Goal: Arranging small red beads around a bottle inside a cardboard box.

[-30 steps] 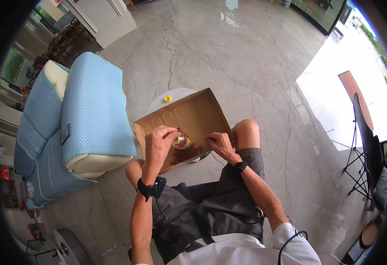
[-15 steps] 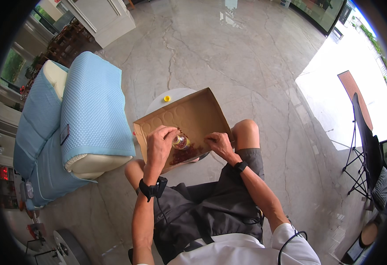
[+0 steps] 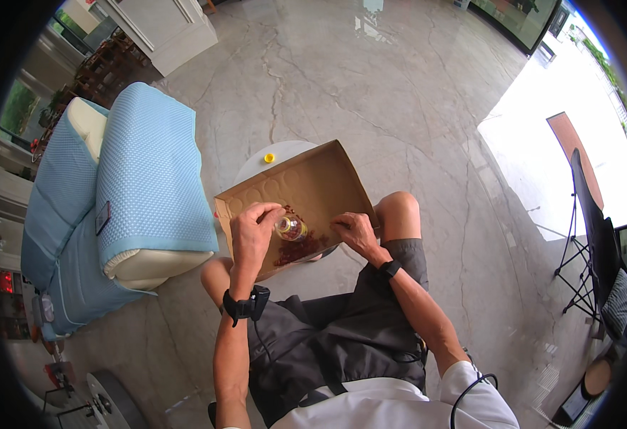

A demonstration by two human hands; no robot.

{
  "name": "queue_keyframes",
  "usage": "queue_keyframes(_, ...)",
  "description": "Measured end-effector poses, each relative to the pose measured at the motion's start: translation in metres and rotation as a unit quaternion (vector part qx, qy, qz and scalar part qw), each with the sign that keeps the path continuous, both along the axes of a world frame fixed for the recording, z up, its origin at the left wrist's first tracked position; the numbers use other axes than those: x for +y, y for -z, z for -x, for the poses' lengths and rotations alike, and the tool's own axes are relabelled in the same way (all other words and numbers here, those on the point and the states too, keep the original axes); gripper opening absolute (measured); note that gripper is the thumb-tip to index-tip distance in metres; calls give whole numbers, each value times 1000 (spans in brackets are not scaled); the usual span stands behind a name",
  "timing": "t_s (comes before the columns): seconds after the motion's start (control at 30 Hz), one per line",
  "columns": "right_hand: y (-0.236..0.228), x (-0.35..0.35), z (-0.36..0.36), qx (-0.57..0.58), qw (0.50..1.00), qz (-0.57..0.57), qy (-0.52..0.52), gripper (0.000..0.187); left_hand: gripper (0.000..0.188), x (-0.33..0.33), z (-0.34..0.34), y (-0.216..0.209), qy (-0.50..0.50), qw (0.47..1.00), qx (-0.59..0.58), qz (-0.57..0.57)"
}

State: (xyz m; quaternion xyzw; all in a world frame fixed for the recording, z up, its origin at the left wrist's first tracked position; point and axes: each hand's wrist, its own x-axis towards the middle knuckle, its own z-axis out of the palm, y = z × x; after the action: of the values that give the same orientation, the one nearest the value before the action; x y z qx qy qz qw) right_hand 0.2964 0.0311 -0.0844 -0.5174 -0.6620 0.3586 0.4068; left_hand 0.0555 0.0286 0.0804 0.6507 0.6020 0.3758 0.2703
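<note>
A shallow brown cardboard box (image 3: 321,179) rests at my knees. Inside it a clear jar (image 3: 295,230) holds small dark red pieces, and a loose heap of red pieces (image 3: 293,252) lies beside it. My left hand (image 3: 253,227) is over the box's left part, thumb and fingertips pinched just by the jar's mouth. Whatever sits in that pinch is too small to make out. Over the right part of the box is my right hand (image 3: 354,232), its fingers bent together near the scattered pieces. Its fingertips hide anything they may hold.
A yellow cap (image 3: 269,158) lies on a round white stool or table (image 3: 250,166) partly beneath the box. To the left stands a sofa with a light blue cover (image 3: 152,171), a phone (image 3: 104,217) on it. A black folding chair (image 3: 591,207) stands at right.
My left hand has shifted slightly left, away from the jar's mouth, uncovering more of the jar. My right hand stays almost where it was.
</note>
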Motion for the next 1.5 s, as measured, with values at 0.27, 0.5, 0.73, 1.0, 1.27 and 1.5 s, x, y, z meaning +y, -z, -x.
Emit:
queue_keyframes(0.27, -2, -1, 1, 4, 1000, 14, 3, 18, 24, 1, 8, 1, 11, 998, 12, 58)
queue_keyframes(0.5, -6, -1, 0, 4, 1000, 19, -2, 18, 22, -1, 9, -2, 17, 995, -49, 87)
queue_keyframes(0.73, -4, -1, 0, 1, 1000, 18, -3, 18, 19, -4, 19, -2, 59, 991, -81, 93)
queue_keyframes(1.0, -4, -1, 0, -11, 1000, 12, -6, 18, 26, -8, 23, -8, 90, 987, -95, 88)
queue_keyframes(1.27, -3, -1, -1, -11, 1000, 13, -1, 18, 26, -13, 11, -19, 70, 995, 46, 55)
queue_keyframes(1.5, 1, -1, -1, -13, 1000, 9, -1, 19, 27, -15, 6, -21, 100, 994, 43, 26)
